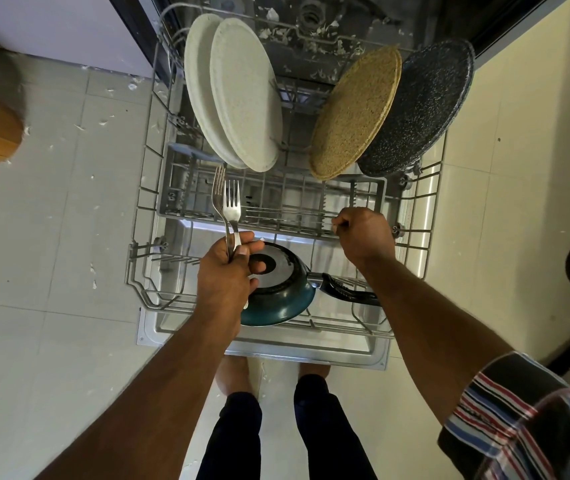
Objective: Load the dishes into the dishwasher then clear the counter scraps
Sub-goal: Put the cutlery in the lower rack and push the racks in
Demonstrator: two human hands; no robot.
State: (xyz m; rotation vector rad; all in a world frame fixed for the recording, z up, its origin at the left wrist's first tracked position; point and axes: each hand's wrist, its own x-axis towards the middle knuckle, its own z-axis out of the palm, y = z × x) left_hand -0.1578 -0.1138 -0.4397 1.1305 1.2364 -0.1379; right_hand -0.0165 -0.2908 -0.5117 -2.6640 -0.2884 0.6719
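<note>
Down over the pulled-out dishwasher rack point(145, 216), the left hand point(224, 271) grips two forks point(228, 209) by their handles, tines pointing away above the grey cutlery basket point(377, 199), while the right hand point(363, 237) is curled around the basket's near rim. Just below the hands a teal frying pan point(276, 303) lies bottom-up in the rack, and farther back two white plates point(238, 95), a tan plate point(352, 112) and a dark speckled plate point(422, 105) stand on edge.
</note>
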